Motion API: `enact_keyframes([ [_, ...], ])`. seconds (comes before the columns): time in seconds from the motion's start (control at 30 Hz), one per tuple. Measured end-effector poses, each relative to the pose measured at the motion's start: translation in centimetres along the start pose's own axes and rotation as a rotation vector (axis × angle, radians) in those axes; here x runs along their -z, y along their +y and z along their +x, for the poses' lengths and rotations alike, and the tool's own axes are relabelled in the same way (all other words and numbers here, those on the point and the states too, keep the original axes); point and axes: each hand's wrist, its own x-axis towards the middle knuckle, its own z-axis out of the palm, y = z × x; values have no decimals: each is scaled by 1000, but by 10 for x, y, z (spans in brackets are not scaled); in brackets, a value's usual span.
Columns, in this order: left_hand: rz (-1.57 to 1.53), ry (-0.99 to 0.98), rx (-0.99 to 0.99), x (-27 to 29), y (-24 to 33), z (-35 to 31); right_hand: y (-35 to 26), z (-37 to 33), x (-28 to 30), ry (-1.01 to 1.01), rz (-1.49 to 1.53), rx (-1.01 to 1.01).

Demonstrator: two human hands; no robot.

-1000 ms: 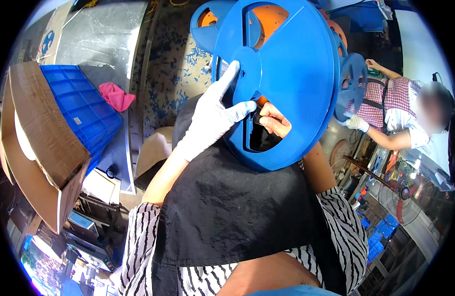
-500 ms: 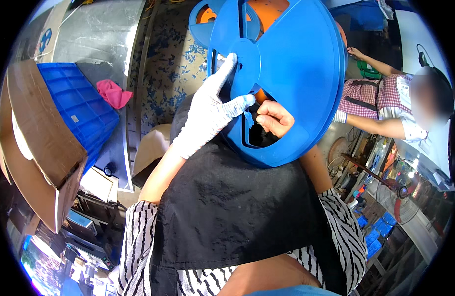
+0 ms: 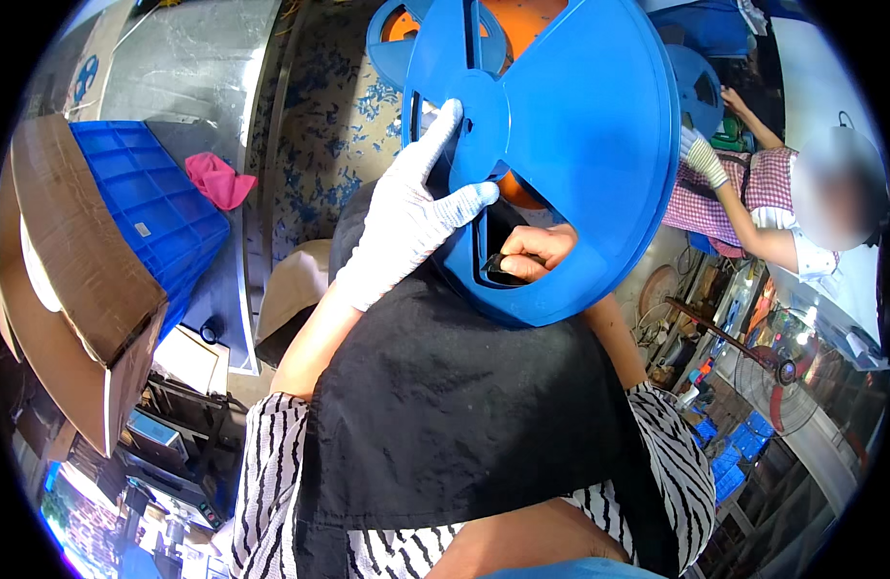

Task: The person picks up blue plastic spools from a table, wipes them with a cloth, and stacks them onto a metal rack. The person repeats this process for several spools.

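A large blue plastic reel [image 3: 590,125] stands up before me, with wide cut-out windows around its hub. My left hand [image 3: 406,207], in a white knitted glove, grips it at the hub, thumb and forefinger spread over the edges of the openings. Bare and partly hidden behind the reel, my right hand [image 3: 540,253] shows through the lower window. Its fingers are closed on a small black object [image 3: 503,268] at the window's edge; its exact kind is unclear. The black apron [image 3: 464,396] on my lap lies just below the reel.
Another blue reel [image 3: 392,58] and orange parts [image 3: 527,24] lie beyond mine. Blue scraps [image 3: 358,125] litter the floor. On the left are a blue crate [image 3: 151,183], cardboard [image 3: 73,241] and a pink cloth [image 3: 218,180]. A co-worker [image 3: 754,193] handles a blue reel [image 3: 694,87] at right.
My right hand has turned slightly, and the black object now shows in its fingers. The blue shred by my left thumb is out of sight. The co-worker's gloved hand has risen to a reel.
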Motion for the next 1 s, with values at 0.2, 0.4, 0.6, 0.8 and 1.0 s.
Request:
enact_keyframes([
  [0.2,0,-18,-11,-2,1,-2,15,0,-4,155,247,-188],
  [0.4,44,6,-3,-2,0,-6,16,1,-5,117,86,5],
  [0.6,64,16,-16,-3,0,-7,3,-3,-1,59,-92,20],
  [0.8,38,7,11,-6,2,-8,4,-12,-3,63,85,7],
  [1.0,-69,-52,70,-6,7,-7,-2,-12,-3,100,-158,114],
])
